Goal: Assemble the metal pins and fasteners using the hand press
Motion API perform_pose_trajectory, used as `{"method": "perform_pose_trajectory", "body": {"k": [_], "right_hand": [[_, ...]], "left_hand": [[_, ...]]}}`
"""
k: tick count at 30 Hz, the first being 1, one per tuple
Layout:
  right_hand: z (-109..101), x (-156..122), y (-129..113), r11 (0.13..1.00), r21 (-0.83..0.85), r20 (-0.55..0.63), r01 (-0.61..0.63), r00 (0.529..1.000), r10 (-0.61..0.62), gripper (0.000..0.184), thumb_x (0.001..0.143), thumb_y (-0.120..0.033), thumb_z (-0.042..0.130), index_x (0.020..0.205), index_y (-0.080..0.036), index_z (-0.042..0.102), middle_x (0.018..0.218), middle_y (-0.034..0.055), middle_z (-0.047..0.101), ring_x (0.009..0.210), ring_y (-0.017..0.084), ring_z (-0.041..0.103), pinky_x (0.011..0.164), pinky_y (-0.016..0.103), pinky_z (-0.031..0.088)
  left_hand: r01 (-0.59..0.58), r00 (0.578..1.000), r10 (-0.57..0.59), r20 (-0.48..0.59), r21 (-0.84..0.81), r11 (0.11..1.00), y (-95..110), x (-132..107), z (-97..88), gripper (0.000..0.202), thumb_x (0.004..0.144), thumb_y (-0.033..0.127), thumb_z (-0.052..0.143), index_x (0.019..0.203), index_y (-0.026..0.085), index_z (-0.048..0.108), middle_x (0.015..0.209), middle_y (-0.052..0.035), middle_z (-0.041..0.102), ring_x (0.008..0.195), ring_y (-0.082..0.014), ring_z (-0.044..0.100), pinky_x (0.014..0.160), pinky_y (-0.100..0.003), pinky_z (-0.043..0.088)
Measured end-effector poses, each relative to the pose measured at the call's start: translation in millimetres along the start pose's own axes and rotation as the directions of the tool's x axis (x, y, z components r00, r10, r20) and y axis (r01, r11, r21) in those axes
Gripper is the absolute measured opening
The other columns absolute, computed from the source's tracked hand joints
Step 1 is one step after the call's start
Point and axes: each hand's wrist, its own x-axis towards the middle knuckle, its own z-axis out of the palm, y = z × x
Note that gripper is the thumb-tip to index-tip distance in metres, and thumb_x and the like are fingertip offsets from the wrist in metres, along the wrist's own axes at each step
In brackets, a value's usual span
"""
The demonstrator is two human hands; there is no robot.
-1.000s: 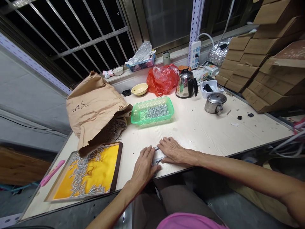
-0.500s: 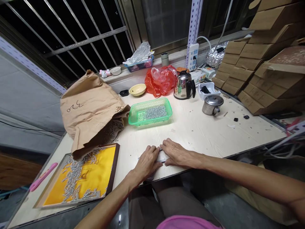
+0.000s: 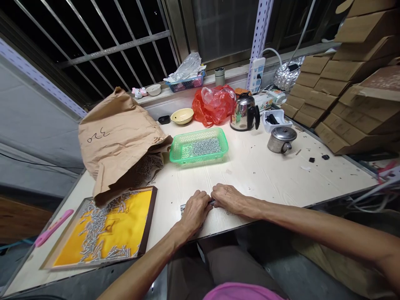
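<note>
As left hand (image 3: 195,209) meets right hand (image 3: 227,198), one metal strip (image 3: 183,207) gripped

Green basket (image 3: 200,156), red bag (image 3: 214,104), yellow-lined tray (image 3: 146,225).

The paper bag (image 3: 118,135) is set just left of the basket (image 3: 196,159) (the tray (image 3: 149,221) is laid before and left of it). The kettle (image 3: 244,111) is placed behind-right of the basket, the left hand (image 3: 195,209) and right hand (image 3: 228,197) before it.

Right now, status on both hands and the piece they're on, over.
Left hand, right hand side by side at near edge of table. Small metal part under them, mostly hidden. Green basket well beyond.
</note>
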Motion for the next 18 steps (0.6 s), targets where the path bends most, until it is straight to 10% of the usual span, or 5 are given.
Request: {"method": "perform_pose_trajectory", "body": {"k": [6,10,18], "right_hand": [[2,-2,27,0.979,0.118,-0.126,0.164,0.981,-0.149,0.033,0.078,-0.032,0.08,0.098,-0.013,0.061,0.093,0.0066,0.052,0.09,0.023,0.048,0.074,0.028,0.04],[6,0,36,0.977,0.187,-0.176,0.105,0.982,-0.072,0.016,0.089,-0.017,0.065,0.105,-0.015,0.061,0.094,0.0064,0.054,0.09,0.022,0.05,0.078,0.029,0.039],[11,35,38,0.998,-0.05,-0.282,0.048,0.958,-0.06,0.012,0.086,-0.019,0.073,0.081,-0.017,0.062,0.085,0.0018,0.059,0.085,0.021,0.046,0.075,0.032,0.028]], "left_hand": [[0.023,0.986,-0.023,-0.165,-0.005,1.0,3,-20,13.8,0.036,0.083,0.014,0.066,0.115,0.014,0.05,0.115,-0.0087,0.051,0.105,-0.0254,0.046,0.088,-0.038,0.046],[-0.03,0.963,0.015,-0.269,-0.051,0.998,23,-39,36.8,0.04,0.085,0.008,0.06,0.122,0.012,0.047,0.133,-0.0131,0.041,0.124,-0.0281,0.035,0.104,-0.044,0.038],[-0.046,0.946,-0.048,-0.32,-0.279,0.959,55,-48,61.0,0.044,0.085,0.02,0.066,0.125,0.015,0.048,0.13,-0.0096,0.047,0.125,-0.0278,0.037,0.109,-0.053,0.03]]}}
